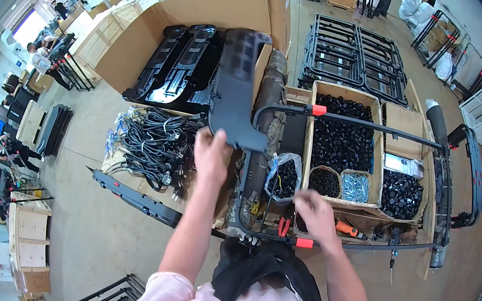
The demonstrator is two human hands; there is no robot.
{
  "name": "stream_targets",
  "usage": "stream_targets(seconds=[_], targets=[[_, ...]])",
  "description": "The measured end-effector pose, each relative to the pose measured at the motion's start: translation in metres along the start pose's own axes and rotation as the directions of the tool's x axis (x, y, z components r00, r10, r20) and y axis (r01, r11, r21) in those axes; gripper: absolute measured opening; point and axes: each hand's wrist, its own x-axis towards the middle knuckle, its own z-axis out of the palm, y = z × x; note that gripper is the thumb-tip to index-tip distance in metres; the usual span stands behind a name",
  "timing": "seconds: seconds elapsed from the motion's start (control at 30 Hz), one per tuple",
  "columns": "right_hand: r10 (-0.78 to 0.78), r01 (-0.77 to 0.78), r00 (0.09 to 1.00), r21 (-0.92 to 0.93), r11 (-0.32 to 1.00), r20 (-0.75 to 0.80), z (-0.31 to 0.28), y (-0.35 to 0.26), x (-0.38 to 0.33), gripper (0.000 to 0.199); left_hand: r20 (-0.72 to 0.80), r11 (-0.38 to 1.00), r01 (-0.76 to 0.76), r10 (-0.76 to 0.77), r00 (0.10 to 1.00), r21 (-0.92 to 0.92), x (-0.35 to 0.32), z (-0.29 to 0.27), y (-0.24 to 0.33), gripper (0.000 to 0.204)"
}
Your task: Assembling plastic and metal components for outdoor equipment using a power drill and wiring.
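My left hand (211, 155) grips the near edge of a long, dark moulded plastic panel (238, 109), its far end blurred over a cardboard box. Several glossy black plastic panels (180, 66) lie in that box. My right hand (313, 214) is closed, fingertips together, beside a clear bag of small black parts (286, 179); what they hold, if anything, is hidden. In front of me, a black tubular frame (381, 128) with red clips (304, 243) lies across the bench and under both hands' reach.
A wooden tray (310, 136) holds black caps (343, 131), silver screws (355, 186) and small dark pieces. Bundled black cables (157, 147) lie left. An orange power tool (349, 230) and red-handled pliers (284, 227) lie near me. Stacked frames (357, 59) stand behind; people work far left.
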Motion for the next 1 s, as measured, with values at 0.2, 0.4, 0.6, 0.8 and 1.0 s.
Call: stream_targets(seconds=[0.2,0.4,0.6,0.8,1.0], targets=[[0.18,-0.24,0.961,0.311,0.92,0.209,0.057,-0.006,0.09,0.061,0.149,0.924,0.328,-0.303,0.941,-0.196,-0.138,-0.065,-0.07,0.051],[0.05,-0.053,0.998,0.126,0.991,0.03,0.104,0.062,0.077,0.046,0.178,0.59,-0.18,0.062,0.982,0.787,-0.17,-0.11,-0.09,0.06],[0.036,-0.036,0.999,0.004,0.999,0.014,0.115,0.114,0.072,0.045,0.297,0.596,-0.226,-0.021,0.955,0.771,-0.172,-0.123,-0.116,0.084],[0.075,-0.076,0.997,0.072,0.994,0.024,0.119,0.084,0.061,0.048,0.351,0.625,-0.204,-0.119,0.929,0.753,-0.175,-0.131,-0.119,0.072],[0.097,-0.097,0.995,0.024,0.995,0.007,0.112,0.078,0.054,0.047,0.36,0.662,-0.166,-0.167,0.918,0.731,-0.176,-0.129,-0.115,0.072]])
